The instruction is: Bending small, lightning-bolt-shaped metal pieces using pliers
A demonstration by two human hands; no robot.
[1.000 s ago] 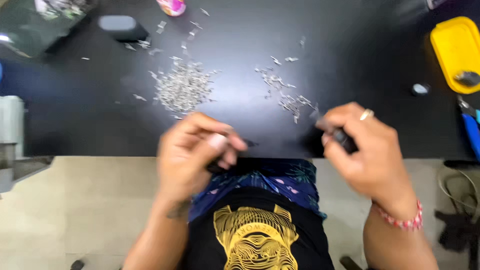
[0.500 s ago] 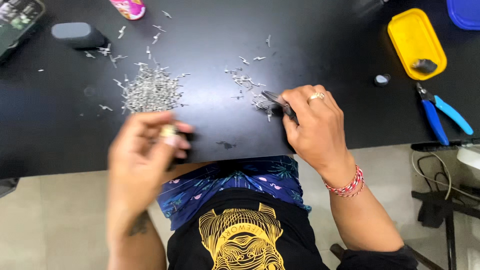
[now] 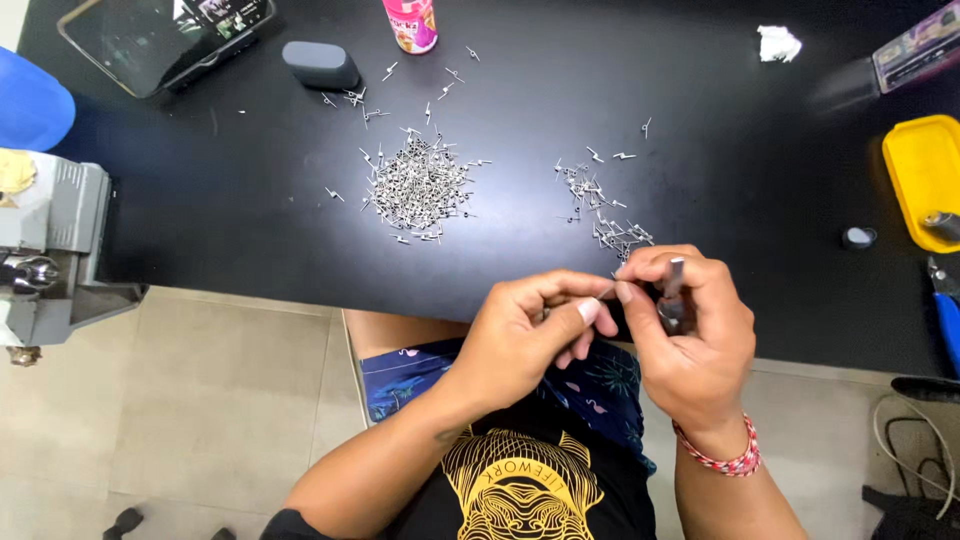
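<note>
Black table (image 3: 250, 220): large pile of small metal pins (image 3: 418, 187) far left, smaller pile (image 3: 600, 212) right of it. Near edge: left hand (image 3: 530, 335), fingers pinched on something too small to identify, meets right hand (image 3: 690, 335), curled around a slim dark tool (image 3: 672, 295).

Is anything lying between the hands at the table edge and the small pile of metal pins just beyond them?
Nothing visible does. The small pile of pins lies just beyond the right hand, which grips a dark tool; the left hand meets it fingertip to fingertip. Only bare black table separates them.
</note>
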